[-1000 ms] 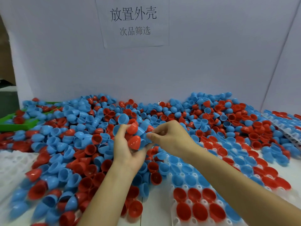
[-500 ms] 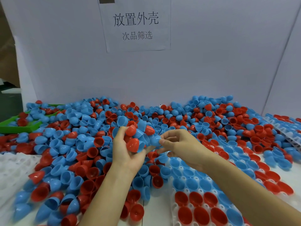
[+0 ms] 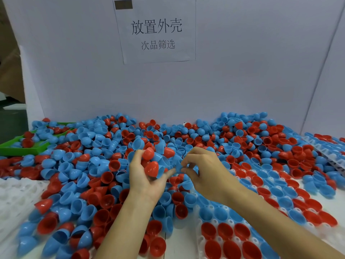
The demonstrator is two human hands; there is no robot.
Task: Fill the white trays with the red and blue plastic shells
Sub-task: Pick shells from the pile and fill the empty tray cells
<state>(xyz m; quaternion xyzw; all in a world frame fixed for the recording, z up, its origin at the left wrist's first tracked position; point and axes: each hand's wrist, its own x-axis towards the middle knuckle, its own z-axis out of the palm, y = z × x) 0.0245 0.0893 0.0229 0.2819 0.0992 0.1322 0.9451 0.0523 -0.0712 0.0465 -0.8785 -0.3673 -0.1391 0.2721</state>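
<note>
Two bare hands work over a heap of red and blue plastic half-shells.

The left hand, palm up, cradles a cluster of red and blue plastic shells in curled fingers. Just to its right, the right hand pinches a single small blue plastic shell between thumb and fingertips. The loose pile of shells spreads across the table from left to right against the far white board. A white moulded tray, near right, holds rows of red and blue shells open side up; another white tray lies at near left. A green plastic bin sits far left, and a paper sign hangs on the board.
</note>
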